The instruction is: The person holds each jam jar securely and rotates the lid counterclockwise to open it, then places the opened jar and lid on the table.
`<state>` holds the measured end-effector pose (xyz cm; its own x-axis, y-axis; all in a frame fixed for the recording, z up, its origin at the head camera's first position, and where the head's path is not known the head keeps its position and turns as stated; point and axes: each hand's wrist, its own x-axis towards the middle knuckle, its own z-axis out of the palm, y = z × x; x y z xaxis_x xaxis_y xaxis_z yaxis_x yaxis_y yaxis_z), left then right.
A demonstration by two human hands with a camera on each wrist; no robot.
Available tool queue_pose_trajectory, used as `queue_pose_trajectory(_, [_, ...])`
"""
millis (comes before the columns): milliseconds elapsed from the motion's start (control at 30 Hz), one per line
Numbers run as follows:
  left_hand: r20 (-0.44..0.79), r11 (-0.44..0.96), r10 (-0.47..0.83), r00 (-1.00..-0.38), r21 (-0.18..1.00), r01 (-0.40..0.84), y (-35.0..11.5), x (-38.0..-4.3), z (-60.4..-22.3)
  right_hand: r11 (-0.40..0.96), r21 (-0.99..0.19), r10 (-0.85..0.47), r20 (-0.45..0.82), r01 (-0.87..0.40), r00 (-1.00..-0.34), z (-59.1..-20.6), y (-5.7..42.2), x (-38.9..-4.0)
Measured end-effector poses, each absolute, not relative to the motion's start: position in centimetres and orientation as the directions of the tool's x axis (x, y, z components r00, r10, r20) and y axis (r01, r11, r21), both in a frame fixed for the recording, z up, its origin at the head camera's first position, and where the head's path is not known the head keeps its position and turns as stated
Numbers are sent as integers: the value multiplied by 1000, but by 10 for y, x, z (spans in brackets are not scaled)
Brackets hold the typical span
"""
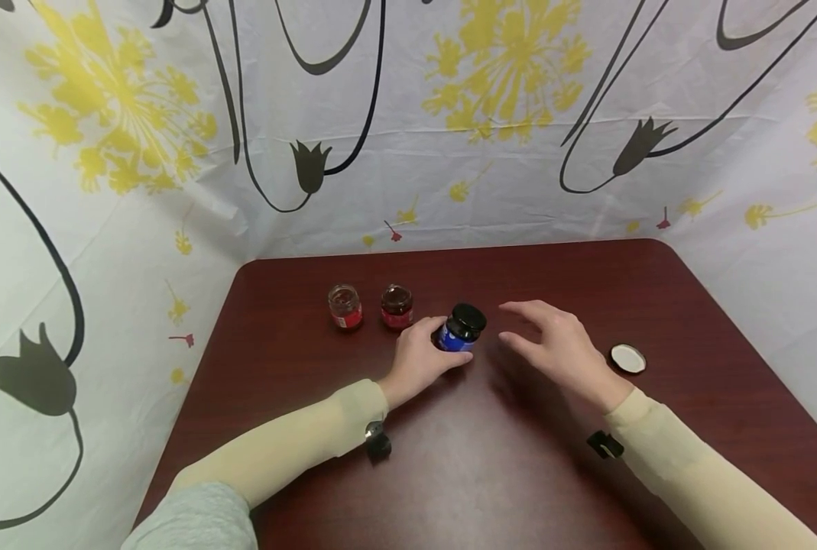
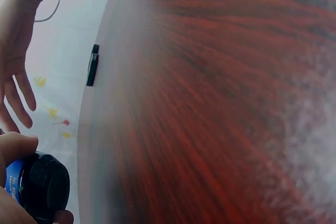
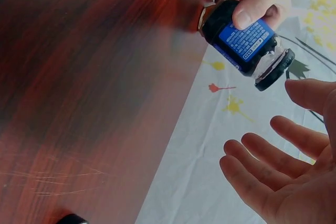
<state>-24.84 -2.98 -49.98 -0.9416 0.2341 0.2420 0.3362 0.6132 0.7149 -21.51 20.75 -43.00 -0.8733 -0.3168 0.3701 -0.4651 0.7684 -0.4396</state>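
My left hand [image 1: 422, 355] grips a dark glass jar [image 1: 455, 340] with a blue label, fingers and thumb around its body. The jar leans to the right, and its black lid [image 1: 468, 315] sits on its mouth. Seen from the right wrist, the jar [image 3: 239, 38] has clear glass just under the lid [image 3: 275, 70]. My right hand [image 1: 559, 347] hovers a short way to the right of the lid, fingers spread and nothing held. The right wrist view shows its fingers [image 3: 262, 166] apart from the lid.
Two lidless jars with red labels stand left of my hands: a clear one [image 1: 345, 308] and a darker one [image 1: 397, 307]. A loose lid [image 1: 627, 358] lies white side up, right of my right hand. A patterned cloth [image 1: 408, 153] hangs behind the dark red table [image 1: 463, 466].
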Motion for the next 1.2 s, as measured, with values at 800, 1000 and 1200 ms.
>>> queue_pose_trajectory(800, [320, 593, 246, -915, 697, 403, -36, -240, -502, 702, -501, -374, 347, -507, -860, -427, 190, -219])
queue_pose_trajectory(1000, [338, 593, 259, -905, 684, 425, -37, -237, -500, 678, -518, -388, 350, -521, -853, -426, 186, -218])
queue_pose_trajectory(1200, [321, 581, 275, -906, 696, 422, -38, -233, -499, 660, -537, -405, 335, -525, -851, -427, 183, -218])
